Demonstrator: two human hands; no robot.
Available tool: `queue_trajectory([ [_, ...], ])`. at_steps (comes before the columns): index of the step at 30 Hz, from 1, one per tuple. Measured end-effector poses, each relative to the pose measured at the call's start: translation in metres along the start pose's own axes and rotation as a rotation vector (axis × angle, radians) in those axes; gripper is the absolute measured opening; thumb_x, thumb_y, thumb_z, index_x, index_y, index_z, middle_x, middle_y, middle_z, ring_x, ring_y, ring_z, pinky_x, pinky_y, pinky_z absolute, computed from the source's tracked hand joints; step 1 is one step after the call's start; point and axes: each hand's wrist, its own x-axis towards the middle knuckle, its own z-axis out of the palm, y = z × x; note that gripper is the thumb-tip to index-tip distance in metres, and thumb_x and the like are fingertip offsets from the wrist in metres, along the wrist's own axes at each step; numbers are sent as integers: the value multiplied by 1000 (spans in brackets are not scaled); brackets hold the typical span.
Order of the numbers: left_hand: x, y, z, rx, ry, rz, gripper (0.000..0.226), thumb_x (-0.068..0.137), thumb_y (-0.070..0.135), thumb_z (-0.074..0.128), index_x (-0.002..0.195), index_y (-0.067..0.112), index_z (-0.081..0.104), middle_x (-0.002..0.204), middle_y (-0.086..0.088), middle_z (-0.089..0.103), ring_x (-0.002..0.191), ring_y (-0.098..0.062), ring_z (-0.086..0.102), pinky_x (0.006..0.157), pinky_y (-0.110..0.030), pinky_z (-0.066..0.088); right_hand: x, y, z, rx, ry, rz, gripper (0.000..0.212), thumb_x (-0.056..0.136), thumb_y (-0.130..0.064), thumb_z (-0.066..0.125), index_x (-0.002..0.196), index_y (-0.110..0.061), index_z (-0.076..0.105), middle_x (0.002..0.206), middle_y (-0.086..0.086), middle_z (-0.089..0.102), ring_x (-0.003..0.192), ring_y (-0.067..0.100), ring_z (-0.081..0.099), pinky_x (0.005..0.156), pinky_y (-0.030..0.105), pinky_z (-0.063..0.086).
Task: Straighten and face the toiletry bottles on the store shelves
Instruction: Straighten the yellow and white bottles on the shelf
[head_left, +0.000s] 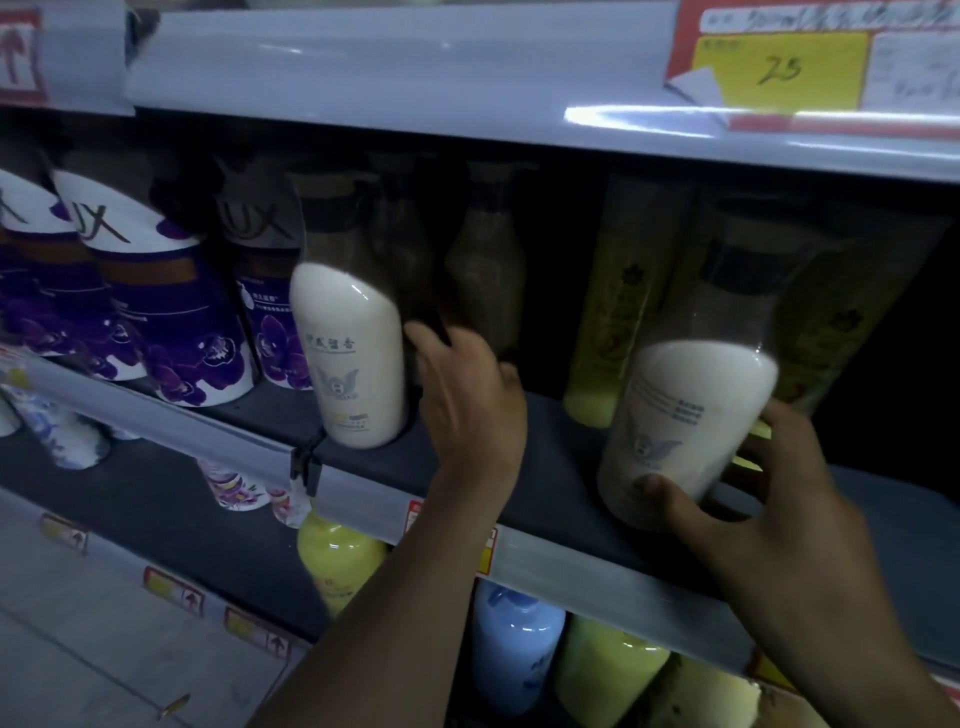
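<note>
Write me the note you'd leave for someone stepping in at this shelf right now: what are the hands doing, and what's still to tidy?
Right hand: grips the right white bottle near the front edge of the shelf, thumb low on its front.
Left hand: reaches into the gap beside the left white bottle, fingertips at a shadowed bottle farther back; grip unclear.
Done: left white bottle shows its label forward.
To do: probably square the held bottle, pull the back bottles forward, check the yellow bottles behind.
</note>
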Motion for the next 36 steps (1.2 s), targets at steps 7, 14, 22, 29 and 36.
queue_trajectory([
  [7,-16,18,-16,-227,87,31,32,85,18,61,109,3,45,112,-15,47,96,-19,46,75,-16,33,4,1,-2,43,-62,-16,76,59,-40,83,121,-42,39,92,-37,50,76,-25,52,60,1,44],
  [14,-56,47,-55,-648,-319,19,69,74,64,54,130,25,43,120,1,58,105,-1,56,90,-22,47,5,-3,12,189,-221,-128,79,70,-23,82,133,-39,39,115,-19,62,100,-3,62,81,20,55],
  [22,-46,45,-53,-457,-191,95,65,65,36,82,114,21,41,108,3,55,94,-12,55,76,-29,47,11,8,-33,70,42,-89,33,77,-23,74,105,-32,61,94,-18,65,87,-2,62,71,15,51],
  [29,-48,44,-62,-370,117,116,68,78,24,72,135,21,35,133,-3,45,120,-11,46,96,-12,34,41,38,-63,-47,169,116,23,78,-31,74,85,-12,63,81,3,66,77,18,62,60,28,46],
  [36,-93,86,-4,-326,-113,248,46,82,1,64,121,8,40,116,2,36,103,0,33,90,-3,26,57,46,-41,-81,32,117,37,78,-29,76,108,-9,66,100,6,70,94,22,65,73,25,46],
])
